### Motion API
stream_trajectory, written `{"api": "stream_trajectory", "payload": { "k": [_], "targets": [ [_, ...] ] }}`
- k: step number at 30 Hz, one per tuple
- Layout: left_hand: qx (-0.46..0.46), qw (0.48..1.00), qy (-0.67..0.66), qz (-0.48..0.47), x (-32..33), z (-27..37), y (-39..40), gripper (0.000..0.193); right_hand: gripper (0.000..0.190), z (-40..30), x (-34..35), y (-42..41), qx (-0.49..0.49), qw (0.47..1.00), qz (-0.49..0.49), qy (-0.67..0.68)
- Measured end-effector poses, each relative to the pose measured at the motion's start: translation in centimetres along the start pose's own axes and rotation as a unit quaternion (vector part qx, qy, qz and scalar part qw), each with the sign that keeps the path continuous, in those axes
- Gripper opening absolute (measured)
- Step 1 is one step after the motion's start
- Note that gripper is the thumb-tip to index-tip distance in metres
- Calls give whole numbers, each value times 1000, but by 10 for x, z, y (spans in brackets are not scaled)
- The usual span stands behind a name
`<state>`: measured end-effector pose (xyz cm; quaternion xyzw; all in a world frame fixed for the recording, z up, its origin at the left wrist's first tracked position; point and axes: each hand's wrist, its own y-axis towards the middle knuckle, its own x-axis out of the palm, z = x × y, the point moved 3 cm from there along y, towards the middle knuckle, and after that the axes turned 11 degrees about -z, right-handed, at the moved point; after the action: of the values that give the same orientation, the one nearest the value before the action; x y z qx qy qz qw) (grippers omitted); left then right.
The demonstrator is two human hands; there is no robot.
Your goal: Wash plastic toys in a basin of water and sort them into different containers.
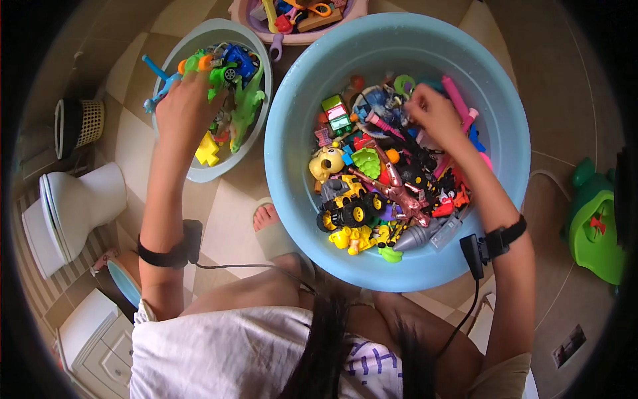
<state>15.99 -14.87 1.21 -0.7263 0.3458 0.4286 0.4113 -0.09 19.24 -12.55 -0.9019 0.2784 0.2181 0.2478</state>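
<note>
My left hand (187, 97) is over the smaller light-blue basin (207, 174), against a green and orange toy (195, 63); its fingers are mostly hidden, so its grip is unclear. Around it lie a blue toy car (241, 61), a green toy dinosaur (245, 112) and a yellow toy piece (207, 149). My right hand (431, 112) is above the toys in the large blue tub (294, 199), with curled fingers near a green ring-like toy (403, 85). Whether it pinches something cannot be seen. The tub holds a yellow and black toy truck (351, 202), a pink metallic figure (398, 192) and many plastic toys.
A pink basin (299, 39) of toys stands beyond the two tubs. At the left are a white toilet (82, 209), a waste basket (82, 124) and a white cabinet (94, 329). A green plastic potty-like object (593, 229) is at the right. A slippered foot (269, 224) stands between the basins.
</note>
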Motion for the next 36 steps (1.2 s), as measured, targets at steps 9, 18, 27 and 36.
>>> {"api": "stream_trajectory", "payload": {
  "k": [9, 18, 27, 36],
  "targets": [
    [125, 981, -134, 56, -37, 41, -7, 38, 67, 15, 11, 12, 124, 941, -121, 290],
    [354, 893, -278, 14, -43, 105, -6, 33, 43, -37, 1, 2, 132, 934, -80, 323],
    [339, 671, -621, -222, -23, 161, 13, 56, 46, -108, -20, -24, -76, 951, -12, 300],
    [338, 660, -638, -208, -23, 158, 6, 59, 60, -115, -12, -29, -116, 972, 22, 205]
  ]
}}
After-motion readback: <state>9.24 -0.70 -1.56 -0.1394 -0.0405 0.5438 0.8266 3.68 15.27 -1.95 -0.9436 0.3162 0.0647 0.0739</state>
